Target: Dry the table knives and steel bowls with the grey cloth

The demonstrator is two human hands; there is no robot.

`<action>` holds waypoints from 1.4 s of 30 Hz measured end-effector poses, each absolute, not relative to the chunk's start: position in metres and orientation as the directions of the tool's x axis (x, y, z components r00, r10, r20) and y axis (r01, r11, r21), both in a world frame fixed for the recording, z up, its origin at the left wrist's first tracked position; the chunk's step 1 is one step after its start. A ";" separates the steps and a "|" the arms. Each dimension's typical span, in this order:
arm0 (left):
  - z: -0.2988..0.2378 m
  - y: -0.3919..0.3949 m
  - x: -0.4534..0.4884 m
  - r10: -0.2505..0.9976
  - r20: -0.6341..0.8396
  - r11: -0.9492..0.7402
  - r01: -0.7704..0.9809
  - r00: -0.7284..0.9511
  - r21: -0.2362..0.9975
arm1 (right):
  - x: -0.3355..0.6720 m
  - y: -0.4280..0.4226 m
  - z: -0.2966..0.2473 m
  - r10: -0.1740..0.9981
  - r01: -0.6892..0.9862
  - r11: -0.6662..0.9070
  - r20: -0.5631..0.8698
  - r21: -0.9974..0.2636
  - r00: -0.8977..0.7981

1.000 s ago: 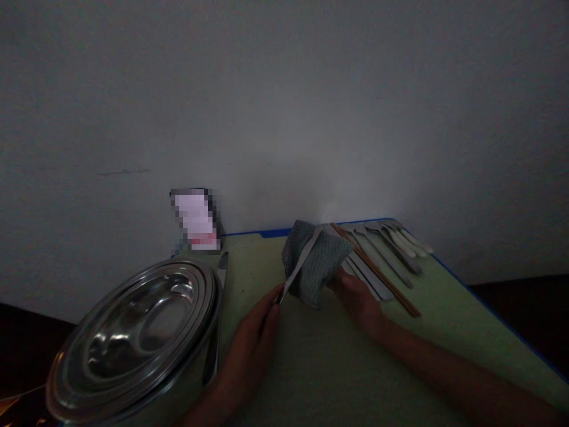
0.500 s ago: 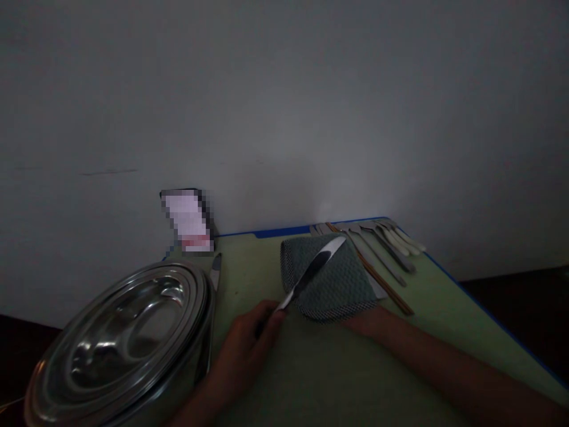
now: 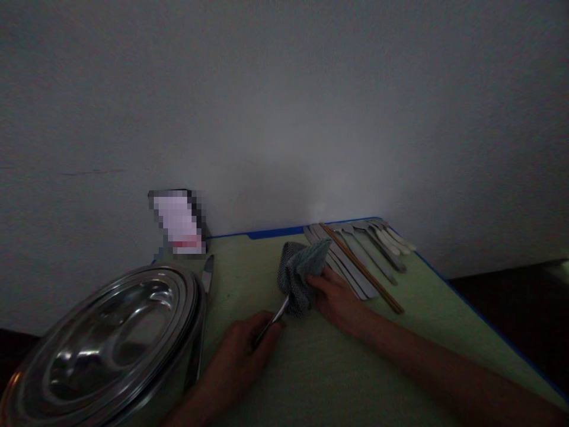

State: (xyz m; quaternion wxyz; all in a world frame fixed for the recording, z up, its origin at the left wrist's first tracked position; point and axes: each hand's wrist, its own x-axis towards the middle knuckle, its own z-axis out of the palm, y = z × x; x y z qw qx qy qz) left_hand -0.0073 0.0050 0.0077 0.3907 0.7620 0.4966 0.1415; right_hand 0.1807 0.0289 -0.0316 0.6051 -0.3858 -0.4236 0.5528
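Observation:
My left hand (image 3: 251, 347) grips the handle of a table knife (image 3: 276, 314), which points up and to the right. A grey-green cloth (image 3: 300, 276) is folded around the blade and hides it. My right hand (image 3: 335, 296) is closed on the cloth from the right, pressing it about the blade. Just beyond my right hand, several table knives (image 3: 351, 270) lie side by side on the table. Another knife (image 3: 207, 276) lies at the left, beside the stack of metal plates (image 3: 178, 284).
Wooden chopsticks (image 3: 368, 276), spoons (image 3: 376, 261) and white-handled cutlery (image 3: 393, 240) are laid out at the right on the green table (image 3: 302, 367) with its blue edge. A phone with a blurred screen (image 3: 178, 219) leans on the wall (image 3: 284, 107).
The cloth lay flat under the knife's blade; now it is folded over it. My right hand has come up from beneath the cloth to close around it. The view has shifted slightly.

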 end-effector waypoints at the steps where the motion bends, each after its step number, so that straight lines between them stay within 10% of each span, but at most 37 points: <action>1: 0.009 0.004 -0.008 0.862 -0.177 -0.200 0.639 0.476 0.743 | 0.181 0.030 -0.030 1.000 -0.490 0.027 0.029 -0.871 0.002; 8: 0.012 0.003 -0.012 0.858 -0.141 -0.207 0.585 0.494 0.785 | 0.183 0.034 -0.021 0.992 -0.800 -0.055 -0.127 -0.598 0.027; 27: 0.008 0.011 -0.016 0.925 -0.117 -0.093 0.515 0.361 0.852 | 0.167 0.041 -0.010 0.939 -0.801 -0.302 -0.309 -0.517 -0.154; 42: 0.013 0.011 -0.012 0.869 -0.118 -0.221 0.591 0.480 0.776 | 0.153 0.043 -0.031 0.996 -0.563 -0.080 -0.090 -0.822 -0.010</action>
